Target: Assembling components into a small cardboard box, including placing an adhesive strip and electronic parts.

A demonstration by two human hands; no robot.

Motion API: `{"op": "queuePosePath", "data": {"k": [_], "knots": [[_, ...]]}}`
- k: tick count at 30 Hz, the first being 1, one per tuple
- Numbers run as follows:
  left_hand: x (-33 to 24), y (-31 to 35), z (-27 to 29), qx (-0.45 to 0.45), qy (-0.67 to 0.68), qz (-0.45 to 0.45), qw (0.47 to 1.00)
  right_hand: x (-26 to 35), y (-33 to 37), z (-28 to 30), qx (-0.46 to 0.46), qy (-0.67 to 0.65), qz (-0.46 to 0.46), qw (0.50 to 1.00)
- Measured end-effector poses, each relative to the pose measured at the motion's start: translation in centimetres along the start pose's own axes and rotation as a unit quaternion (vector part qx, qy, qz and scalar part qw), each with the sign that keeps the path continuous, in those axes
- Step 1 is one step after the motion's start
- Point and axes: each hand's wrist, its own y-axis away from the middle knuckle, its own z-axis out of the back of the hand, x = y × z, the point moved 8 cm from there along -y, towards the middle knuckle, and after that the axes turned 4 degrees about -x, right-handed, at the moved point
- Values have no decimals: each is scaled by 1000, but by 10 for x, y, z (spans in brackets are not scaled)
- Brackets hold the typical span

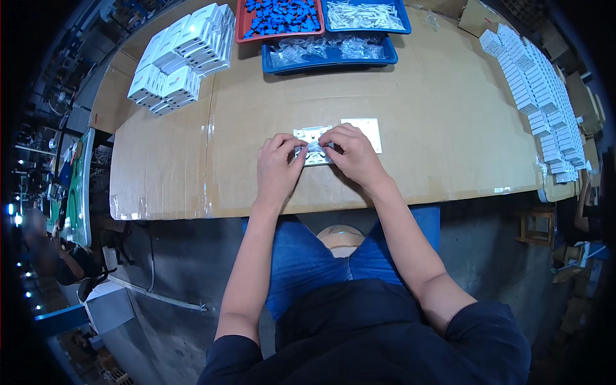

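Observation:
A white rectangular panel with moulded fittings lies on the cardboard-covered table in front of me. My left hand is closed in a pinch at its left side. From the other side my right hand bends over the panel, thumb and fingers pinched together. Between the fingertips is a small pale piece, too small and covered to name. Beside my right hand, partly behind it, lies a flat white plate.
Stacked white boxes stand at the far left. Far trays hold blue parts, white plugs and clear bags. Rows of white pieces line the right edge. The cardboard table top ends near my lap. Other people sit at both sides.

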Motion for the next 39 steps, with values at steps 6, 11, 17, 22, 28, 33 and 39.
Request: {"op": "queuePosePath", "data": {"k": [6, 11, 17, 22, 28, 33, 39], "knots": [[-9, -1, 5, 41, -1, -73, 996, 3, 4, 1, 4, 46, 2, 999], [-23, 2, 11, 78, 2, -137, 987, 11, 8, 7, 25, 76, 5, 997], [-24, 10, 12, 105, -19, -213, 971, 12, 10, 6, 61, 97, 22, 993], [-24, 13, 10, 118, -49, -248, 960, 23, 8, 8, 88, 121, 45, 988], [-24, 15, 6, 123, -50, -261, 956, 28, 5, 1, 153, 194, 52, 968], [-12, 17, 1, 133, -16, -243, 961, 20, -2, 1, 206, 214, 9, 955], [-18, 20, 7, 86, -35, -282, 955, 20, -6, -7, 203, 258, -5, 944]]}}
